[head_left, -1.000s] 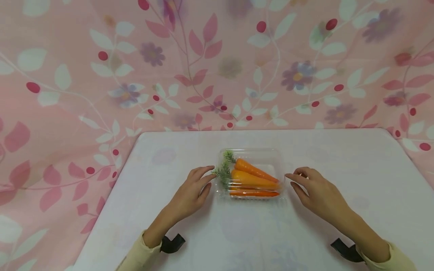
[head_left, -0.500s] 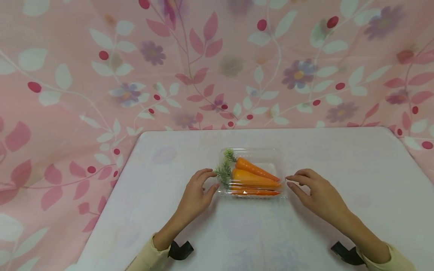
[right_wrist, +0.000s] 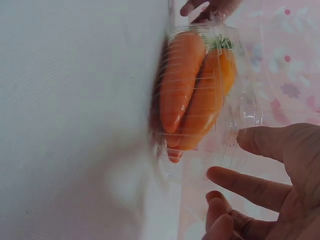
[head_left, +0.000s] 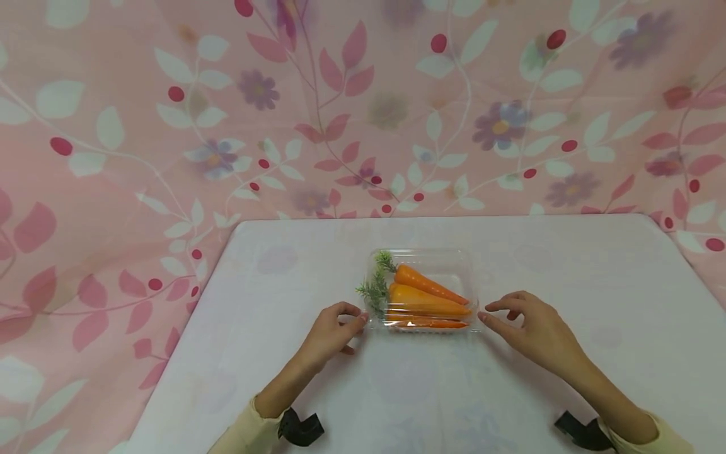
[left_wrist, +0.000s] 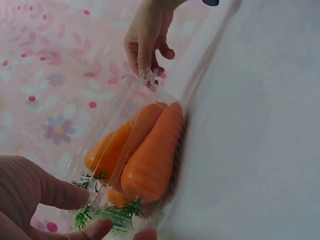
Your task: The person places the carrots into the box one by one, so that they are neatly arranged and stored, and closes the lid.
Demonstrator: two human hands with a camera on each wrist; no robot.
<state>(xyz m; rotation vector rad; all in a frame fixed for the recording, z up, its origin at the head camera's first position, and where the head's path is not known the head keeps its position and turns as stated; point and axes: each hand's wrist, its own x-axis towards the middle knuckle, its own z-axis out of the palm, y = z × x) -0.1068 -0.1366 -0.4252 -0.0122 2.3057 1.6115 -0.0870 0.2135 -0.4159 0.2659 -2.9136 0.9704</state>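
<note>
A clear plastic clamshell box (head_left: 420, 255) lies on the table with several orange carrots (head_left: 428, 296) inside. The green tops (head_left: 374, 289) gather at its left end. My left hand (head_left: 331, 331) is at the box's front left corner, thumb tip right at the rim, index finger bent close beside it. My right hand (head_left: 539, 331) is at the front right corner. In the right wrist view its thumb (right_wrist: 262, 141) meets the plastic edge, while the index finger (right_wrist: 250, 189) is spread away from the thumb. The other right fingers are loosely bent.
The box stands on a table with a pale cloth (head_left: 397, 391). A pink floral curtain (head_left: 363, 107) hangs behind and to the left of it. Black straps (head_left: 300, 429) sit on both wrists, below cream sleeves.
My left hand has moved down and slightly right, from beside the green tops to the front left corner. My right hand has come slightly down toward the front right corner. The box stays nearly in place.
</note>
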